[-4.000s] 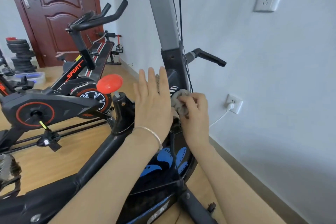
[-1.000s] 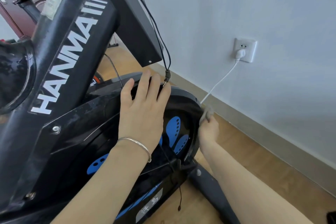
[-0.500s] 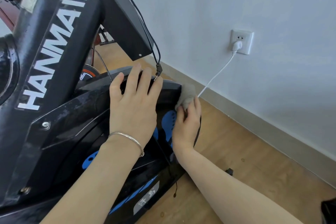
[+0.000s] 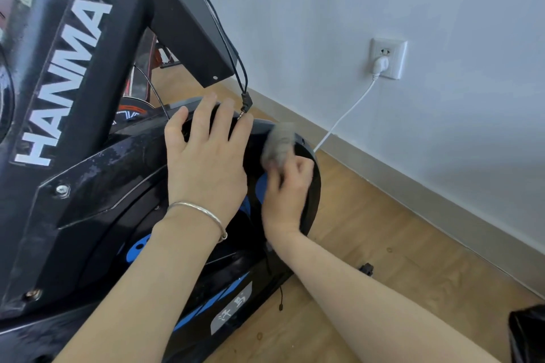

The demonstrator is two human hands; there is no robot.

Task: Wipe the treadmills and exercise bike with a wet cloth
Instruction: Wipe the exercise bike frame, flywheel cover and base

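A: How far along?

B: Right hand (image 4: 287,186) is gripping the wet cloth (image 4: 278,141) on the bike's flywheel cover (image 4: 312,186) rim; left hand (image 4: 206,156) is resting flat, fingers spread. Treadmills aren't in view.

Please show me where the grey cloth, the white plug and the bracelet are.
grey cloth (image 4: 280,141), head view, its middle above the fingers.
white plug (image 4: 380,64), head view, its body in the socket.
bracelet (image 4: 203,211), head view, band on the left wrist.
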